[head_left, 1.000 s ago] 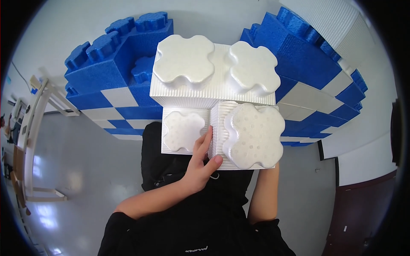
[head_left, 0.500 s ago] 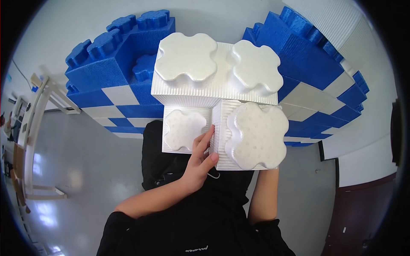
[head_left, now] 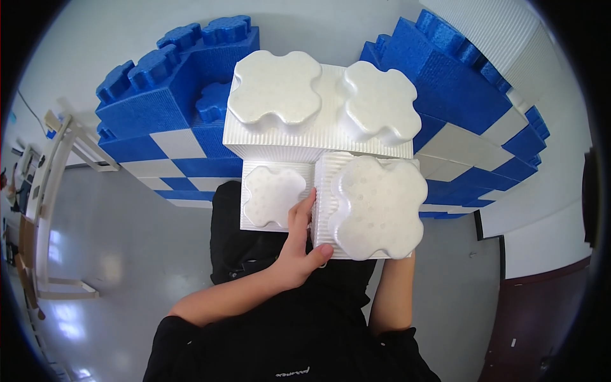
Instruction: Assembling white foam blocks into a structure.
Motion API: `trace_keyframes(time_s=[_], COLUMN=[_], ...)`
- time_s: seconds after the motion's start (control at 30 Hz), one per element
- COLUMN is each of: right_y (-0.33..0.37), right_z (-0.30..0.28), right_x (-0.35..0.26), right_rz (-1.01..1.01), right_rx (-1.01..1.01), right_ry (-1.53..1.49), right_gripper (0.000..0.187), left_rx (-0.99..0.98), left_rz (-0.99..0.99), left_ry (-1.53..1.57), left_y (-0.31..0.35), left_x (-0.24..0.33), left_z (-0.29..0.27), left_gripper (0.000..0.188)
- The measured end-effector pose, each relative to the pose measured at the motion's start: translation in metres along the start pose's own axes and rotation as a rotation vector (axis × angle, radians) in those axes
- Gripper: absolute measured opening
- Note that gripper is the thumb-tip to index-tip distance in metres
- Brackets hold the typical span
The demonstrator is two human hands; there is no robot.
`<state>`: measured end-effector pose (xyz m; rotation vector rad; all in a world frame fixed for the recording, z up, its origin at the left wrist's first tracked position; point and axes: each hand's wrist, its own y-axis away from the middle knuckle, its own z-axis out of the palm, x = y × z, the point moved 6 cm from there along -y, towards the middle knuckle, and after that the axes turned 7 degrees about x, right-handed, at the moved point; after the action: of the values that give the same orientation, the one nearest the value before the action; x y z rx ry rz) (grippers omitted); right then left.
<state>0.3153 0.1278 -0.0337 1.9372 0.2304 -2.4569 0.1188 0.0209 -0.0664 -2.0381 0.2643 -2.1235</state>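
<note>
the wht one-stud block [head_left: 380,207] sits at the right side of the lower wht block [head_left: 247,223], its near edge reaching past that block's near edge, twd you; can't tell from above if it's fully seated. rel. to your left hand [head_left: 298,251] it lies just right, touching: your fingers run up its left side, thumb at its near left corner. its top is roughly square, so no clear long axis. your left hand is the one you can see on it; fingers & thumb are spread against it, but can't tell how firmly they grip. your right forearm [head_left: 391,293] goes up under the near right corner; your right hand is hidden, so can't tell its grip.

looks: glossy wht foam-like body, ribbed sides, one big rounded four-lobed stud w/ faint dimples.

next to it, left, is the lower block's bare stud [head_left: 273,196]; just past its far edge, the wide two-stud block [head_left: 331,83]. further out, blue-&-wht block walls left [head_left: 146,111] & right [head_left: 445,83], grey floor [head_left: 146,254] below.
</note>
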Motion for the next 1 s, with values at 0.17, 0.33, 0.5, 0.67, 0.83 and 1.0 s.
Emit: trace_keyframes(time_s=[0.17, 0.33, 0.5, 0.67, 0.83, 1.0], right_y=[0.036, 0.029, 0.023, 0.058, 0.097, 0.099], right_z=[-0.002, 0.004, 0.004, 0.009, -0.003, 0.025], right_x=[0.003, -0.005, -0.012, -0.012, -0.017, -0.016], right_rz=[-0.01, -0.033, -0.039, -0.066, -0.079, -0.108], right_rx=[-0.019, -0.032, -0.053, -0.067, -0.124, -0.176], right_ry=[0.001, 0.029, 0.038, 0.056, 0.084, 0.078], right_gripper=[0.052, 0.052, 0.052, 0.052, 0.053, 0.053], left_rx=[-0.021, -0.014, -0.003, -0.042, -0.04, -0.115], left_rz=[-0.098, -0.05, -0.08, 0.244, 0.39, 0.39], left_ry=[0.307, 0.078, 0.34, -0.34, -0.431, -0.259], left_y=[0.001, 0.002, 0.005, 0.007, 0.012, 0.028], left_x=[0.007, 0.004, 0.01, 0.073, 0.108, 0.094], left_z=[-0.001, 0.005, 0.002, 0.005, 0.009, -0.024], left_gripper=[0.108, 0.108, 0.111, 0.106, 0.109, 0.137])
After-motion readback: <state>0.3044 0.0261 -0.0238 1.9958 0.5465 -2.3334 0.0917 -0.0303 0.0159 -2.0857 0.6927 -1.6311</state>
